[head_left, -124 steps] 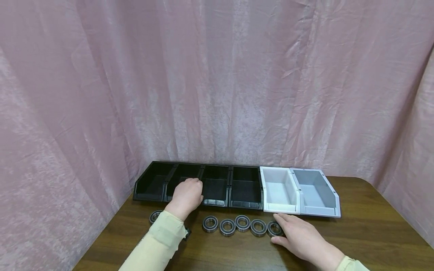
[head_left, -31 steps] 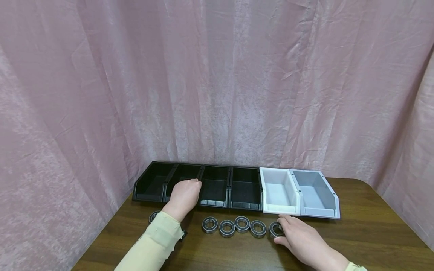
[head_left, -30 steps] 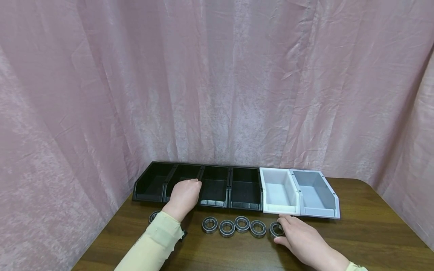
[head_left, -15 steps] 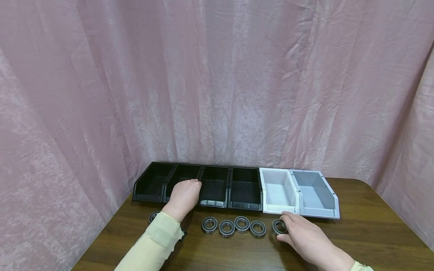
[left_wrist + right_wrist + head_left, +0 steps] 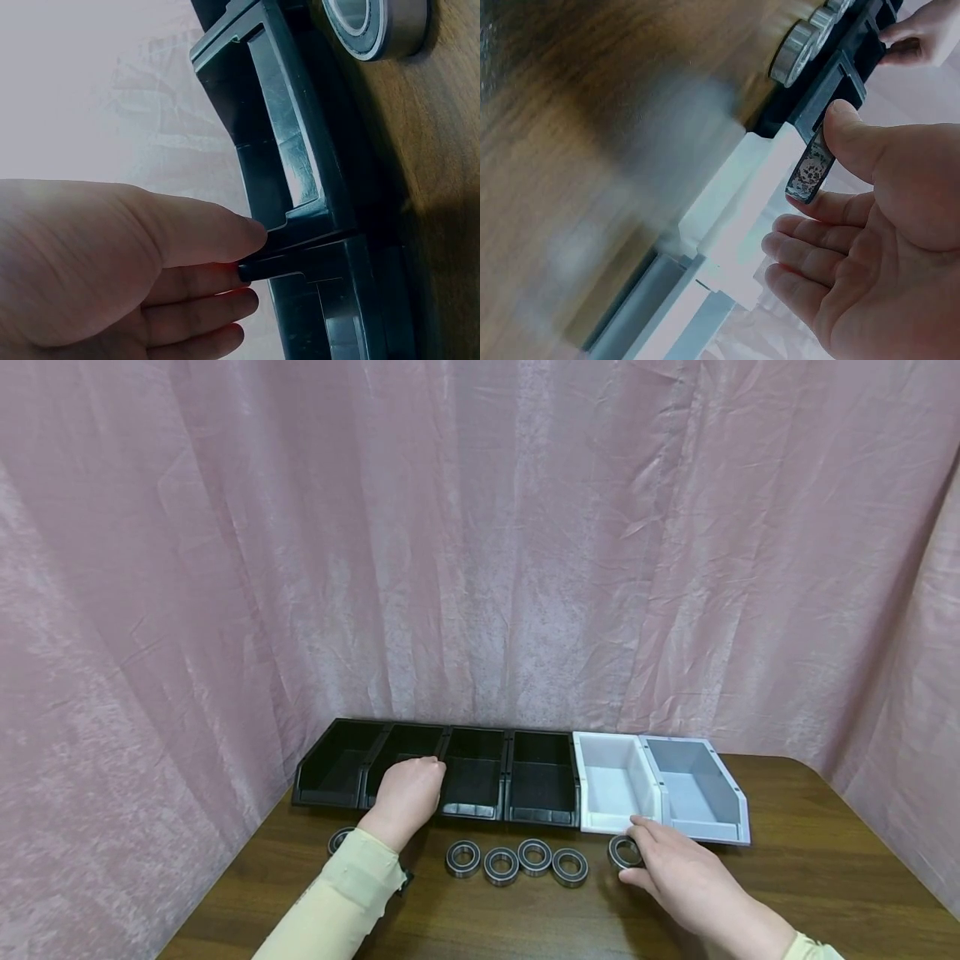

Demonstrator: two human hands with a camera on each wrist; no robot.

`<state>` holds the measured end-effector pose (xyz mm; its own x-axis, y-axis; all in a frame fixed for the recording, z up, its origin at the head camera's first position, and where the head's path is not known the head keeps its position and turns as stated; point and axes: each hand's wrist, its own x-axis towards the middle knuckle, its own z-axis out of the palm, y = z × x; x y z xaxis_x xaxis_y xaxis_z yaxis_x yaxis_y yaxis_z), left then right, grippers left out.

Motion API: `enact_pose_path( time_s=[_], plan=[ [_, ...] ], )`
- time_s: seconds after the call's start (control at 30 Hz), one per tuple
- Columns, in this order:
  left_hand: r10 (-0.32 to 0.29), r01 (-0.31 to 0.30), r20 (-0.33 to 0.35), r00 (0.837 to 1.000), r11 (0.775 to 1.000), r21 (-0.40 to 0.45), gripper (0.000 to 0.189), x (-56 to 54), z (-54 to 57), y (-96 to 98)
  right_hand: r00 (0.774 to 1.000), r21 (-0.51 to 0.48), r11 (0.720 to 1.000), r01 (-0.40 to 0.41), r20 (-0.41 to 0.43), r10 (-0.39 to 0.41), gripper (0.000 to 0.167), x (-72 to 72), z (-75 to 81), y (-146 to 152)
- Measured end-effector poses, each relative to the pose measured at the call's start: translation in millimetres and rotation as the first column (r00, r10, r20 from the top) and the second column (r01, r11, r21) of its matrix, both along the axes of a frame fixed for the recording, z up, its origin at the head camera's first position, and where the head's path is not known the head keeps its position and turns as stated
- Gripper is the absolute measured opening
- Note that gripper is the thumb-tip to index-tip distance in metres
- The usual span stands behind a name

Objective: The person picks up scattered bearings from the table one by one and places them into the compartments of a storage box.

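My right hand (image 5: pixel 682 872) pinches a ball bearing (image 5: pixel 615 861) between thumb and forefinger, just in front of the white bin (image 5: pixel 611 785). In the right wrist view this bearing (image 5: pixel 810 174) is tilted and held off the table, the other fingers loosely bent beneath it. My left hand (image 5: pixel 405 793) is at the front of the black bins (image 5: pixel 472 768). In the left wrist view its thumb and forefinger pinch a black bin's wall edge (image 5: pixel 266 268), where two bins meet. Several more bearings (image 5: pixel 501 880) lie flat in front of the bins.
A grey bin (image 5: pixel 693 785) stands at the right end of the row. Another bearing (image 5: pixel 336 841) lies left, partly behind my left forearm. The wooden table (image 5: pixel 525 927) extends to the right, with a pink curtain (image 5: pixel 487 543) behind.
My right hand has moved right and slightly away from me, taking the rightmost bearing out of the line and lifting it. The left hand has stayed in nearly the same place.
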<state>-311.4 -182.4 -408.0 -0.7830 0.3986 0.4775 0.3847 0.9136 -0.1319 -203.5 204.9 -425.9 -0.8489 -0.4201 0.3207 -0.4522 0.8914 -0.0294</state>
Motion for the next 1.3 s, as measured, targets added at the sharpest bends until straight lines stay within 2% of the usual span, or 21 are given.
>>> enact_pose_path(
  time_s=[0.4,0.8,1.3],
  plan=[
    [-0.003,0.003,0.014,1.0,1.0,-0.005,0.009,0.9,1.3,0.7,0.996,-0.007,0.999,-0.04,-0.083,0.04,0.051,-3.7,6.2,5],
    [-0.003,0.003,0.009,1.0,1.0,-0.001,0.008,-1.6,-1.0,-0.2,0.995,-0.016,1.0,-0.014,-0.099,0.013,0.057,-5.8,13.3,12],
    [-0.016,0.016,-0.009,1.0,1.0,0.003,0.01,1.2,0.9,-0.4,0.993,-0.032,0.999,0.003,-0.121,-0.007,0.047,-14.6,22.9,25]
  ],
)
